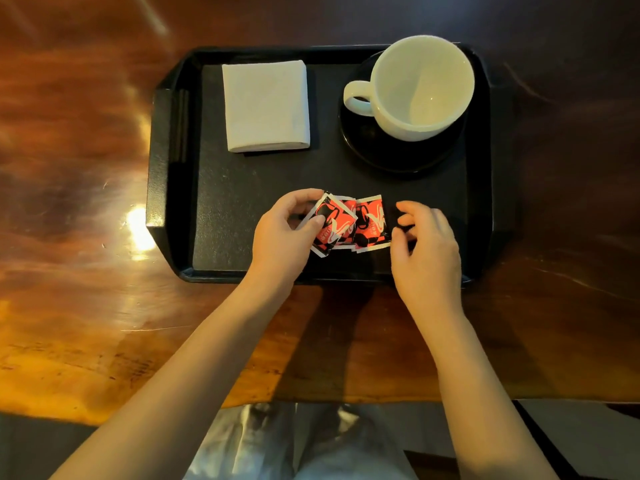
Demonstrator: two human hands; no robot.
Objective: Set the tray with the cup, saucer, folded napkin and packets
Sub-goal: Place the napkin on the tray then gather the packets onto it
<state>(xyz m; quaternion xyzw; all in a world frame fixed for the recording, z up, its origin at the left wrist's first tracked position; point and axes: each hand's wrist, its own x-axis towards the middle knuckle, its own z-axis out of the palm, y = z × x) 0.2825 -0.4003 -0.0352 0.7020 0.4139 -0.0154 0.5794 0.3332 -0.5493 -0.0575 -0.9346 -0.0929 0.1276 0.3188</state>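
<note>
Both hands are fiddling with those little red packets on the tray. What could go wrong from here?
The packets overlap near the tray's front edge; the left hand pinching one could drag the others askew or off the tray. The right hand, hovering beside them, could also knock them. The cup seems to sit off-centre on its saucer, so bumping the tray might tip it.

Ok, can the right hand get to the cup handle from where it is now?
Probably yes, with a little care. The right hand is at the packets near the tray's front edge. The handle points left over the saucer, with bare tray floor in between and nothing blocking the way.
</note>
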